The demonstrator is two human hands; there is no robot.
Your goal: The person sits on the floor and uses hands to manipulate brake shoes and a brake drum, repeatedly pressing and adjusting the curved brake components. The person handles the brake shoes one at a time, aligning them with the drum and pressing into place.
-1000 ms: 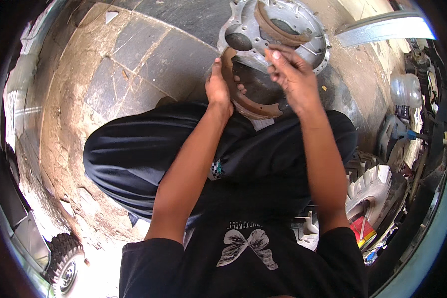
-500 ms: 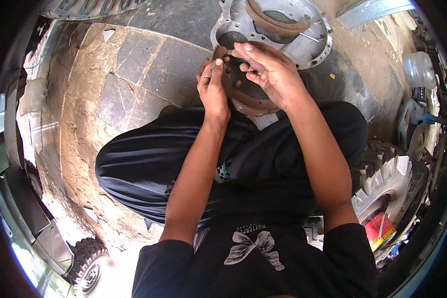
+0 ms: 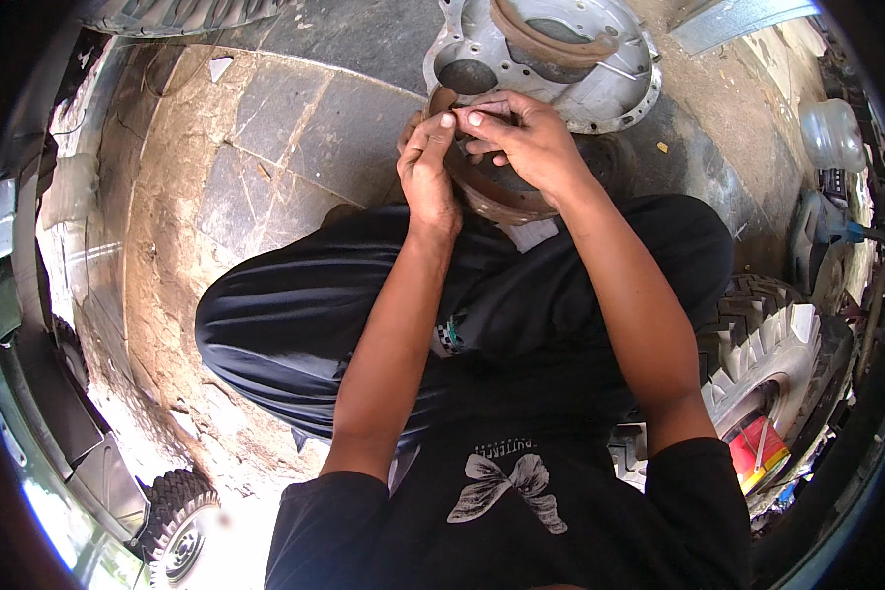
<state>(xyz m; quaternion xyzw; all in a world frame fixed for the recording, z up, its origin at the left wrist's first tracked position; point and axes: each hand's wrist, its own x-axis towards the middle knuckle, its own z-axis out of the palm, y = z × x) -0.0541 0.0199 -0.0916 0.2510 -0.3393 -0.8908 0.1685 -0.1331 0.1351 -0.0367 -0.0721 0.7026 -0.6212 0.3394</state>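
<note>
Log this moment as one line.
left hand: fingertips pinched at rusty round part | right hand: fingers on same part | grey metal housing: on ground beyond | tyre: at right

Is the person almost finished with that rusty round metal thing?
Hard to tell. Looks done: the silver round plate already lies flat on the ground with a curved brown piece in it. In hand: the left hand and right hand both pinch at the rusty drum's rim, fingertips together. Left: the drum sits apart from the plate.
</note>
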